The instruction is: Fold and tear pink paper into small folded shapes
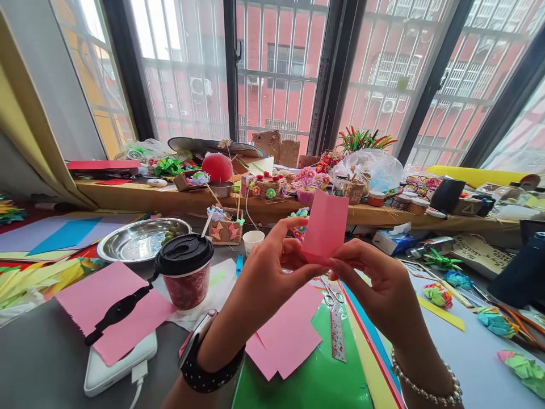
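Observation:
Both hands hold up one folded piece of pink paper above the table. My left hand pinches its lower left corner between thumb and fingers. At the bottom edge, my right hand grips the paper with thumb and fingertips, close to the left thumb. A crease runs near the top of the piece. Below the hands, pink paper sheets lie on a green folder. Scissors and a patterned ruler lie beside them, the blades partly hidden.
A lidded coffee cup stands left of my forearm, near a metal dish. Another pink sheet lies over a white power bank. Folded paper flowers lie at right. Crafts crowd the windowsill.

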`<control>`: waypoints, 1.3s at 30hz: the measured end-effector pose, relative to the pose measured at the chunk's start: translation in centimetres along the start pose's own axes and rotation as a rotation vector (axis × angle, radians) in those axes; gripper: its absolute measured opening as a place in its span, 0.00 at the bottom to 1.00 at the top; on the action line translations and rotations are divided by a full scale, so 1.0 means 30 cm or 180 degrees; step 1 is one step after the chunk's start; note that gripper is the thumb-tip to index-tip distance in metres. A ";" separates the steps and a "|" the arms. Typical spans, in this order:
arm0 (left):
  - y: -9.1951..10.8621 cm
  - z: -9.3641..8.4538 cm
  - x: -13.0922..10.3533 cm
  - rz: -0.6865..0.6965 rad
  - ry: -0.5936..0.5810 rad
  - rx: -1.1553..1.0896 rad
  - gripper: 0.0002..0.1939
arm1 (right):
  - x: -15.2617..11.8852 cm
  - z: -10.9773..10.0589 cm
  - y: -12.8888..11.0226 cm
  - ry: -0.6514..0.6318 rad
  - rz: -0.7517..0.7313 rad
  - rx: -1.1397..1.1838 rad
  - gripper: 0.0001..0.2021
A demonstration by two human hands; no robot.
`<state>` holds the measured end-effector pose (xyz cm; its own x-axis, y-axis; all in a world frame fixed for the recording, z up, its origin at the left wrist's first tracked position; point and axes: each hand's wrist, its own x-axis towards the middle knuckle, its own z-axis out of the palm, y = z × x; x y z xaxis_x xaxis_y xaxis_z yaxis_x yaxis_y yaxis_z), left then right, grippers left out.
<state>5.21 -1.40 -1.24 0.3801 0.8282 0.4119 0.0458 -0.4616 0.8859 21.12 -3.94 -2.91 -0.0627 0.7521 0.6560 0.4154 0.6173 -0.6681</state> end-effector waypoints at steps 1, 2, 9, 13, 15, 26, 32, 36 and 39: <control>-0.001 0.000 0.001 -0.0037 -0.0027 -0.0025 0.24 | 0.000 0.003 0.001 -0.0001 -0.0006 0.0007 0.02; -0.003 0.000 0.003 -0.0086 -0.0068 -0.0079 0.24 | 0.000 0.006 0.002 0.0010 -0.0023 0.0014 0.02; -0.025 0.009 0.021 -0.0303 -0.0252 -0.0753 0.23 | 0.000 0.026 0.005 0.0243 0.0022 -0.0023 0.04; -0.028 0.011 0.026 -0.0375 -0.0163 -0.0823 0.23 | 0.001 0.031 0.009 0.0345 -0.0022 -0.0102 0.04; -0.025 0.012 0.027 -0.0403 -0.0154 -0.0812 0.23 | 0.002 0.032 0.013 0.0365 -0.0088 -0.0131 0.04; -0.021 0.026 0.031 -0.0376 0.0110 -0.0970 0.24 | 0.012 0.054 0.027 0.0782 0.0219 0.0553 0.07; -0.027 0.041 0.037 -0.0362 0.0085 -0.0927 0.24 | 0.027 0.044 0.036 0.0452 0.0827 0.1294 0.07; -0.038 0.063 0.040 -0.0267 0.0129 -0.1093 0.26 | 0.024 0.042 0.035 0.0667 0.0683 0.1140 0.08; -0.046 0.076 0.042 -0.0155 0.0148 -0.1328 0.29 | 0.023 0.040 0.035 0.0731 0.0658 0.1003 0.09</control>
<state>7.74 -0.45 -2.43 0.3441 0.8637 0.3682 -0.3190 -0.2613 0.9110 20.42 -2.49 -3.58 0.2109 0.8184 0.5345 0.0986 0.5262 -0.8446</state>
